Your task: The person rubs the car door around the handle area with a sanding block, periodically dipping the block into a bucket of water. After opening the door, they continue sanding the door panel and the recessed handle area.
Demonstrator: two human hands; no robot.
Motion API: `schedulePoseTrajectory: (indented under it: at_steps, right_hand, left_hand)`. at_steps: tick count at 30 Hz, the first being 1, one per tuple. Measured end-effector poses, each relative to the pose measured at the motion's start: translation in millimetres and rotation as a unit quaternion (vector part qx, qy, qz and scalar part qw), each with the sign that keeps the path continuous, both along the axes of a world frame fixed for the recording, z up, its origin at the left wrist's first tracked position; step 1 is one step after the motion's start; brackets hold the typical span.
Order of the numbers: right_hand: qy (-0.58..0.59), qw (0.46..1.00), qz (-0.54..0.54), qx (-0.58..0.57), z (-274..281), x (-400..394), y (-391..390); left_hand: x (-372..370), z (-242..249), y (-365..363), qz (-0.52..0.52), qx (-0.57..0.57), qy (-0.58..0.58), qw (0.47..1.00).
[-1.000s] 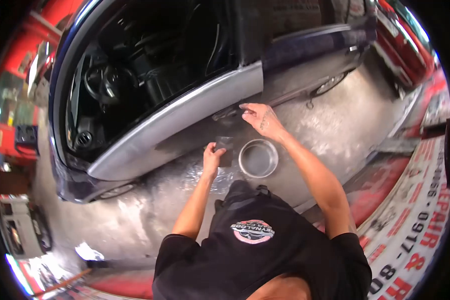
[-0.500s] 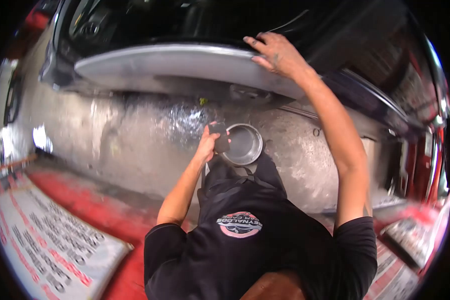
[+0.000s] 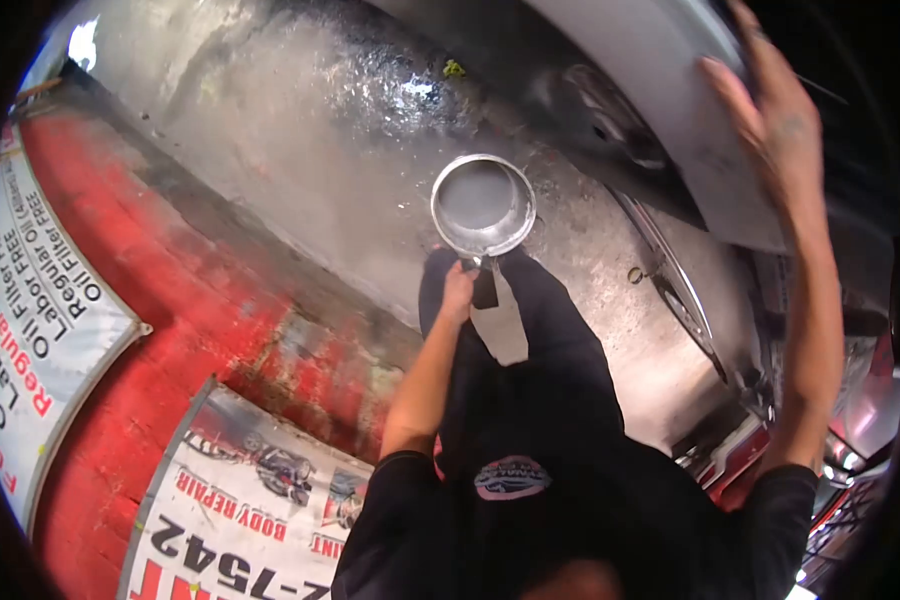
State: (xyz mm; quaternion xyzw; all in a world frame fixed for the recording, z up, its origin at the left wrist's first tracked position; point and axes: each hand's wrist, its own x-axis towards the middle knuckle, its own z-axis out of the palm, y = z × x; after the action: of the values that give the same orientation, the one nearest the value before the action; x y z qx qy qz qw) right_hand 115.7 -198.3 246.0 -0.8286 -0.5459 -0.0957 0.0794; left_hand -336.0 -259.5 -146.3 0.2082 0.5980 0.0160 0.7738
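Note:
My left hand is closed at the edge of a sheet of sandpaper, dark at the top and pale grey below, hanging in front of my dark trousers. Just beyond it is a round metal pot with cloudy grey liquid inside. My right hand lies with spread fingers against the grey panel of a car, at the upper right. Part of the left fingers is hidden behind the sheet.
The car's wheel and dark underside are at the upper right. Wet concrete floor stretches left of the pot. A red wall with printed banners runs along the left. A small ring lies on the floor.
My view has swung to the right. The left hand has come back toward my body, and the sandpaper now shows a pale face. The right hand stays on the car panel.

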Motion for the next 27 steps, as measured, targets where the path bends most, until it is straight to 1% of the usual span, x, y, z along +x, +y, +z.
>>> schedulePoseTrajectory:
  at_steps: [1, 2, 3, 4, 5, 6, 7, 8, 10, 11, 12, 13, 14, 15, 16, 17, 18, 19, 20, 21, 22, 23, 24, 25, 26, 27]
  right_hand:
    - [0.019, 1.0, -0.008, -0.014, -4, 3, 0]
    - [0.037, 0.999, -0.019, -0.029, -2, 7, -2]
    - [0.122, 0.984, -0.121, -0.042, -7, 19, -13]
    - [0.12, 0.986, -0.103, -0.044, -4, 26, -12]
    - [0.118, 0.988, -0.086, -0.047, -1, 32, -10]
    - [0.046, 0.998, -0.032, -0.041, 5, 27, -2]
    - [-0.033, 0.999, 0.018, -0.031, 11, 21, 7]
    - [-0.053, 0.998, -0.037, -0.027, 4, 7, 16]
    - [-0.088, 0.985, -0.148, -0.026, -11, -21, 35]
    - [-0.127, 0.977, -0.167, -0.022, -13, -28, 40]
    - [-0.161, 0.973, -0.158, -0.041, -19, -24, 41]
    - [-0.197, 0.967, -0.146, -0.067, -21, -19, 39]
    - [-0.23, 0.959, -0.137, -0.092, -20, -14, 37]
    - [-0.265, 0.949, -0.13, -0.113, -15, -10, 34]
    - [-0.29, 0.939, -0.127, -0.132, -9, -8, 28]
    - [-0.312, 0.93, -0.128, -0.148, -1, -5, 21]
    - [-0.328, 0.921, -0.132, -0.164, 6, -2, 14]
    - [-0.343, 0.91, -0.14, -0.185, 13, 2, 5]
    - [-0.355, 0.9, -0.15, -0.204, 20, 5, -3]
    - [-0.35, 0.898, -0.156, -0.215, 26, 5, -12]
    - [-0.294, 0.926, -0.15, -0.182, 20, 1, -21]
    - [-0.23, 0.952, -0.139, -0.146, 16, 7, -26]
    - [-0.164, 0.974, -0.122, -0.102, 14, 16, -25]
    - [-0.096, 0.988, -0.102, -0.058, 13, 23, -22]
    - [-0.062, 0.993, -0.094, -0.042, 9, 20, -19]
    - [-0.028, 0.996, -0.085, -0.025, 5, 17, -17]
  left_hand:
    - [9, -11, -3, 0.01, 0.006, -0.009, 1.0]
    - [4, -66, -16, -0.092, 0.088, 0.031, 0.991]
    - [7, -108, -21, -0.165, 0.214, 0.068, 0.96]
    - [15, -147, -24, -0.233, 0.335, 0.102, 0.907]
    - [23, -182, -16, -0.246, 0.33, 0.083, 0.908]
    - [31, -216, 3, -0.258, 0.324, 0.064, 0.908]
    - [51, -232, 35, -0.33, 0.283, 0.083, 0.897]
    - [66, -254, 62, -0.402, 0.239, 0.096, 0.879]
    - [77, -347, 79, -0.5, 0.316, 0.158, 0.791]
    - [73, -402, 78, -0.434, 0.422, 0.156, 0.78]
    - [67, -454, 64, -0.36, 0.515, 0.15, 0.764]
    - [58, -495, 55, -0.387, 0.477, 0.15, 0.775]
    - [70, -519, 42, -0.413, 0.444, 0.146, 0.782]
    - [90, -482, 44, -0.452, 0.41, 0.168, 0.774]
    - [98, -433, 54, -0.49, 0.383, 0.191, 0.76]
    - [95, -441, 49, -0.535, 0.298, 0.161, 0.774]
    - [79, -490, 31, -0.625, 0.238, 0.078, 0.739]
    - [61, -519, 10, -0.594, 0.268, 0.044, 0.757]
    - [51, -524, 2, -0.563, 0.297, 0.009, 0.772]
    - [56, -489, 9, -0.511, 0.31, -0.017, 0.802]
    - [59, -436, 16, -0.46, 0.319, -0.039, 0.828]
    - [68, -370, 27, -0.293, 0.141, -0.132, 0.936]
    - [86, -298, 39, -0.099, -0.043, -0.213, 0.971]
    - [104, -243, 40, -0.038, -0.006, -0.235, 0.971]
    - [125, -140, 60, 0.049, -0.045, -0.302, 0.951]
    - [144, -67, 72, 0.053, 0.052, -0.336, 0.939]
